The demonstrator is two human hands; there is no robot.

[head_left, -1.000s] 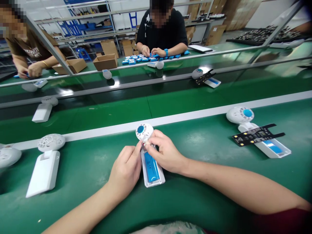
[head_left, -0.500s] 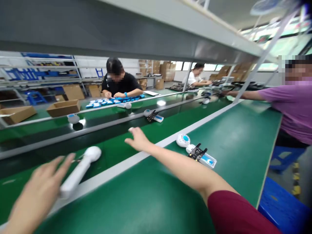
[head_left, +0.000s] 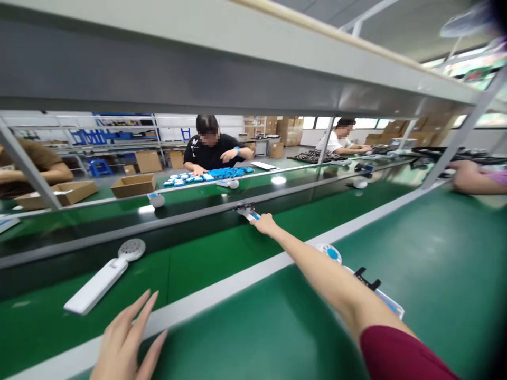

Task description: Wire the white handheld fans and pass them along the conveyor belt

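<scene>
Stretched far out over the green conveyor belt (head_left: 214, 248), my right hand (head_left: 265, 224) is closed on the near end of a white-and-blue handheld fan (head_left: 252, 215). A black part lies across that fan. My left hand (head_left: 129, 340) hovers at the near side of the belt, fingers spread and holding nothing. Beyond it, a white handheld fan (head_left: 99, 285) with a round grilled head lies on the belt. Another handheld fan (head_left: 331, 253), with a black piece (head_left: 368, 279) across its handle, rests on the green bench, partly hidden by my right forearm.
A white rail (head_left: 222, 285) edges the belt. Above runs a long grey shelf beam (head_left: 237, 79) on slanted posts. Opposite, a co-worker in black (head_left: 216, 150) handles several blue-and-white pieces (head_left: 214, 175). Cardboard boxes (head_left: 133, 184) stand far left. Another person's arm (head_left: 475, 177) reaches in at right.
My right hand has reached farther out and closed on a fan on the belt. My left hand has moved right and nearer me, away from the white fan, which has shifted left.
</scene>
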